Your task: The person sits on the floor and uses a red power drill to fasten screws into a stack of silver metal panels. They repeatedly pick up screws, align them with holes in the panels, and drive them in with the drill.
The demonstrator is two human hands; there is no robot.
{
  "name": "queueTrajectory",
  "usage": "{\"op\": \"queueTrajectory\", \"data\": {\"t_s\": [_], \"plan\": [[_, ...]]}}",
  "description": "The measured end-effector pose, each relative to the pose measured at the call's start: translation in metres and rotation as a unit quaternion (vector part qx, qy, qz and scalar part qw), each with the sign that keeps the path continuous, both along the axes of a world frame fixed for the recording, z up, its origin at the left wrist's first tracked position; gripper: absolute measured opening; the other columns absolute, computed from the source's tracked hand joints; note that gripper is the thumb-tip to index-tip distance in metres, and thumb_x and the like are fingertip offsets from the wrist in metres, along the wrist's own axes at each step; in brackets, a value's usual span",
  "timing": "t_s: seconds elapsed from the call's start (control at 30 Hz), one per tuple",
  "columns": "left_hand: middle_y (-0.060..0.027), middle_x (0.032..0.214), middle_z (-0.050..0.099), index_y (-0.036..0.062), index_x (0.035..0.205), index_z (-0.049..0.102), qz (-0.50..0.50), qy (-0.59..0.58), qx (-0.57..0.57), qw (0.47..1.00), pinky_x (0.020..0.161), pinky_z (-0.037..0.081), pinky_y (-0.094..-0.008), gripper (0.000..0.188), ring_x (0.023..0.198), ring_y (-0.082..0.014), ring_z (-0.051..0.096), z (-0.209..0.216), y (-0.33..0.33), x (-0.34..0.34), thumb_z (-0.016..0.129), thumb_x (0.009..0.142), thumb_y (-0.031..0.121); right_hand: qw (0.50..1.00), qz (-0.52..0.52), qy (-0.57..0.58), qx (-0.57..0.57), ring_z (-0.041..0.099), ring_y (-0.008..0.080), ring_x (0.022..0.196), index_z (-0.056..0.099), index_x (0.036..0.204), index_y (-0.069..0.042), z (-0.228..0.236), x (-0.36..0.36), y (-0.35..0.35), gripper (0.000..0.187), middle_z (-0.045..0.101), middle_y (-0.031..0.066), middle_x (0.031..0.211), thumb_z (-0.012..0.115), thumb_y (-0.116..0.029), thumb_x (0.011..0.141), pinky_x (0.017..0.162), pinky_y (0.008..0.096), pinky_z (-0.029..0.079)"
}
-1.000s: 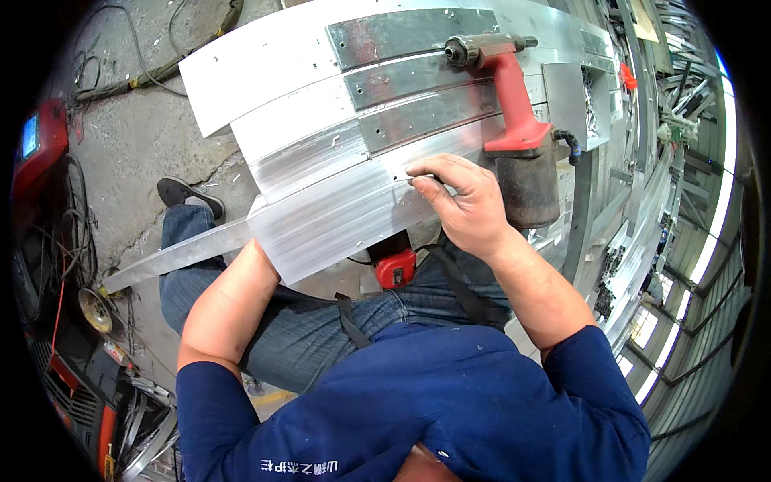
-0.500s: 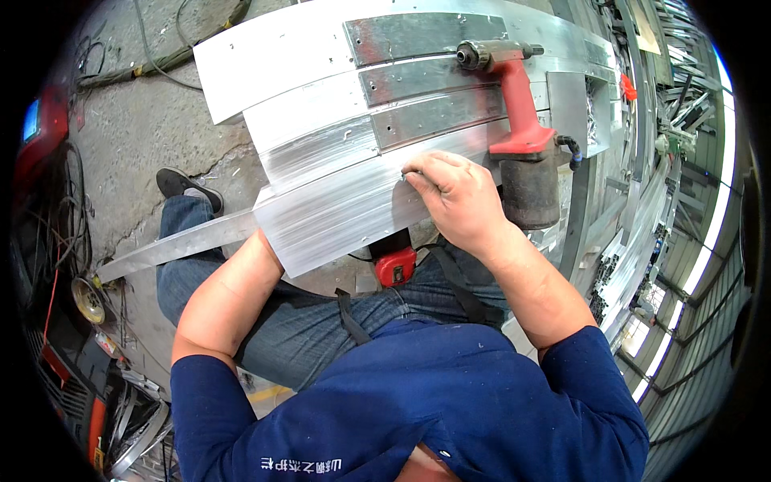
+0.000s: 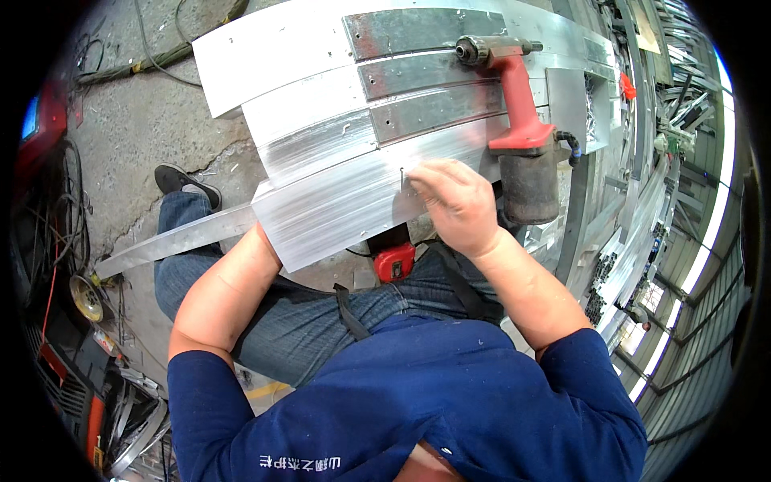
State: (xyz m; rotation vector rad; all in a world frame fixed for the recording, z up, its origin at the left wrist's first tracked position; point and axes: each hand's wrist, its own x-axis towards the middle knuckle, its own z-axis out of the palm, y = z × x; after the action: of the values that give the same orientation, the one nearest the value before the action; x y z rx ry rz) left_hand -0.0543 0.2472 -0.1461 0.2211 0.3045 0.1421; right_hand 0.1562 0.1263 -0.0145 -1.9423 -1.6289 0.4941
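Note:
Across my lap lies a wide, brushed silver metal bar (image 3: 321, 221). My right hand (image 3: 458, 205) hovers over its upper edge, thumb and fingers pinched together. Just left of the fingertips a small dark pin-like spot (image 3: 401, 170) shows on the bar; whether my fingers hold anything is too small to tell. The left forearm (image 3: 229, 285) runs under the bar's left end, which hides my left hand. Beyond the right hand rests a red rivet gun (image 3: 518, 108) with a dark grey cylinder (image 3: 528, 189) at its base.
Several dark metal plates (image 3: 438, 72) with holes lie on pale metal bars (image 3: 277, 56) ahead. A narrow metal strip (image 3: 181, 230) sticks out leftward over my leg. Below the bar sits a red box-shaped part (image 3: 394, 262). Cables (image 3: 152, 66) cross the concrete floor at left.
My right hand has shifted slightly right, its fingertips drawing back from the small spot on the bar. The left forearm, bar and rivet gun stay nearly where they were.

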Motion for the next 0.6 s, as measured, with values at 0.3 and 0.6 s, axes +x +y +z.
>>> {"op": "queueTrajectory", "data": {"t_s": [0.3,0.6], "plan": [[-0.0173,0.151,0.049,0.0067,0.156,0.037,-0.003,-0.085,-0.14,0.986,0.106,0.052,-0.0411,0.063,0.133,-0.0316,0.055,0.012,0.004,0.006,0.04,0.107,0.045,0.992,-0.05,-0.068,-0.095,0.069,0.0276,0.083,0.072,0.1,-0.004,0.025,0.005,0.009,0.014,0.071,0.0117,0.092,0.074,-0.006,0.086,0.075,0.0353,0.055],[-0.0156,0.142,0.056,0.0042,0.149,0.045,0.012,-0.141,-0.163,0.976,0.102,0.055,-0.0377,0.052,0.126,-0.0269,0.059,0.027,0.006,0.008,0.044,0.107,0.034,0.994,-0.07,-0.019,-0.086,0.066,0.0275,0.075,0.073,0.093,-0.004,0.031,-0.005,0.022,0.01,0.069,0.0104,0.083,0.075,-0.008,0.085,0.07,0.0358,0.054]]}}
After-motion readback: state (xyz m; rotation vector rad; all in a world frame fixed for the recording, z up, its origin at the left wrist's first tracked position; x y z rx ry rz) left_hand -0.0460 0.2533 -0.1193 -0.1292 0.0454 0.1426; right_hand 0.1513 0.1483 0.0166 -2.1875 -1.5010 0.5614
